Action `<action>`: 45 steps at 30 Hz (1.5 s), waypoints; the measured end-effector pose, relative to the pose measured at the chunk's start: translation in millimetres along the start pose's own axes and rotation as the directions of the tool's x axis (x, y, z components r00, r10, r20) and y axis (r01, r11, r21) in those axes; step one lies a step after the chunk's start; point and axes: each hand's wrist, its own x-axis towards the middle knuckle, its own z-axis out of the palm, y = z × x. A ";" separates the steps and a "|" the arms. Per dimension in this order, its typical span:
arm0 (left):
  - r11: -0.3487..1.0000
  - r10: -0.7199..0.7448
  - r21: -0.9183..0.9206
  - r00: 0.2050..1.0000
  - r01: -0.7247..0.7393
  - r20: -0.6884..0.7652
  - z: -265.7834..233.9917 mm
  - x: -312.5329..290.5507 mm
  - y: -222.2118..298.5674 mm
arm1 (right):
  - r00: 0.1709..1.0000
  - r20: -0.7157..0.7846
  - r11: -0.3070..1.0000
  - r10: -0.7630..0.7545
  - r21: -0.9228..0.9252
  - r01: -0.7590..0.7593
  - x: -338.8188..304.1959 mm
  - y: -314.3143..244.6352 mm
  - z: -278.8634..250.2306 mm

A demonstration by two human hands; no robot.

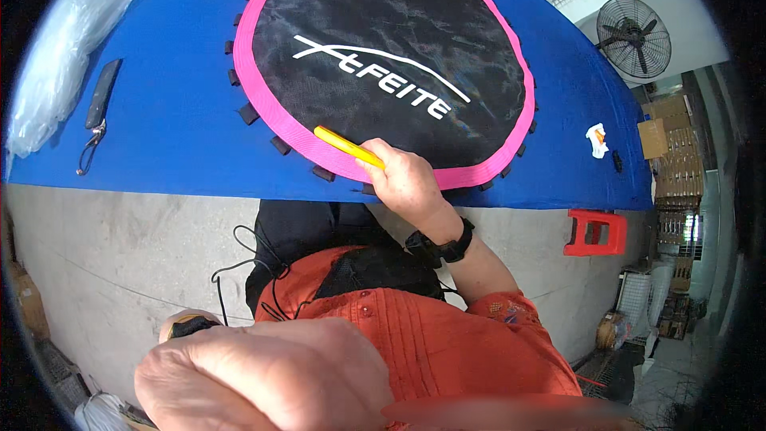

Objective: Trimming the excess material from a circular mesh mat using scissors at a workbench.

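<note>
My right hand [405,183] is closed around a slim yellow tool [349,146] shaped like a stick; its exact kind is unclear. The tool's far end points left, over the pink border of a round black trampoline mat [383,24]. White lettering and a curved line mark the mat, and short black loops stick out around its rim. It lies flat on a blue-covered table [183,112]. Close to the camera at the lower left is my left hand [263,375], large and blurred, with its fingers hidden. A dark band circles the wrist behind it.
Clear plastic film [68,52] and a black oblong device [104,94] with a cord lie on the table's left. A white crumpled packet [597,141] sits at its right end. Beyond stand a black fan [634,37], a red stool [595,233] and cardboard boxes [669,124].
</note>
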 end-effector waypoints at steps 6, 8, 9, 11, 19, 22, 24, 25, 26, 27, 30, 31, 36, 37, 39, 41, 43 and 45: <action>0.967 -0.153 0.126 0.901 0.221 -0.406 24.4 -6.3 4.8 | 1.000 0.020 1.000 0.022 0.005 -0.022 -1.3 1.0 -1.7; 0.949 -0.103 0.269 0.968 0.164 -0.227 20.6 -1.6 5.2 | 1.000 0.001 1.000 -0.010 0.021 0.010 -0.7 -0.3 -0.4; 0.949 -0.109 0.266 0.969 0.168 -0.223 24.2 -5.2 5.4 | 1.000 -0.002 1.000 -0.003 0.021 0.003 -1.3 2.2 -0.2; 0.941 -0.210 0.090 0.775 0.325 -0.596 38.8 -20.4 11.8 | 1.000 -0.002 1.000 -0.008 0.001 0.008 -0.9 3.8 1.4; 0.989 -0.029 0.142 0.996 0.040 -0.079 -6.6 2.0 -7.9 | 1.000 0.005 1.000 0.001 0.005 -0.001 0.9 -1.0 0.2; 0.992 0.063 0.093 0.971 -0.086 0.231 -9.4 4.4 -11.1 | 1.000 0.010 1.000 0.017 0.007 -0.017 0.3 0.0 0.3; 0.980 -0.113 0.124 0.948 0.156 -0.298 18.0 -7.0 0.5 | 1.000 0.000 1.000 0.019 0.010 -0.019 -0.6 1.4 0.0; 0.980 -0.120 0.119 0.949 0.160 -0.292 14.4 -7.6 -1.0 | 1.000 -0.003 1.000 0.019 0.015 -0.019 -1.5 2.8 -0.3; 0.990 -0.111 0.057 0.962 0.129 -0.249 8.4 -6.7 -2.6 | 1.000 -0.005 1.000 0.019 0.020 -0.019 -2.7 4.8 -0.7; 0.996 -0.088 0.007 0.972 0.092 -0.218 7.3 -7.0 -0.2 | 1.000 0.000 1.000 0.011 0.023 -0.011 -1.7 2.8 -0.5; 0.996 -0.082 0.020 0.979 0.087 -0.185 7.2 -4.1 2.7 | 1.000 0.011 0.999 0.006 0.032 -0.006 -0.2 -0.5 -0.2; 0.996 -0.082 0.019 0.983 0.086 -0.162 6.0 -2.4 2.3 | 1.000 -0.005 1.000 -0.009 0.028 0.009 0.0 -1.2 0.8; 0.996 -0.094 -0.001 0.995 0.094 -0.040 -2.0 7.0 -4.2 | 0.999 -0.042 0.999 -0.023 0.029 0.024 -3.1 6.0 2.5; 0.996 -0.092 0.003 0.996 0.092 -0.022 -1.9 7.3 -3.1 | 0.999 -0.037 0.999 -0.026 0.030 0.027 -2.7 4.1 1.7; 0.996 -0.091 0.006 0.996 0.091 0.017 -2.5 8.3 -2.4 | 0.999 -0.031 0.999 -0.027 0.032 0.028 -1.8 1.5 0.9; 0.996 -0.092 0.005 0.994 0.092 0.060 -3.6 9.4 -3.1 | 1.000 -0.017 0.999 -0.016 0.035 0.017 -1.0 0.2 1.0; 0.995 -0.095 0.003 0.992 0.095 0.082 -3.8 7.6 -3.6 | 1.000 -0.012 0.999 -0.010 0.032 0.010 -0.8 0.7 0.6; 0.993 -0.007 0.117 1.000 0.009 -0.018 -1.5 -2.6 -4.6 | 1.000 -0.008 1.000 -0.005 0.029 0.005 -0.9 0.6 -0.6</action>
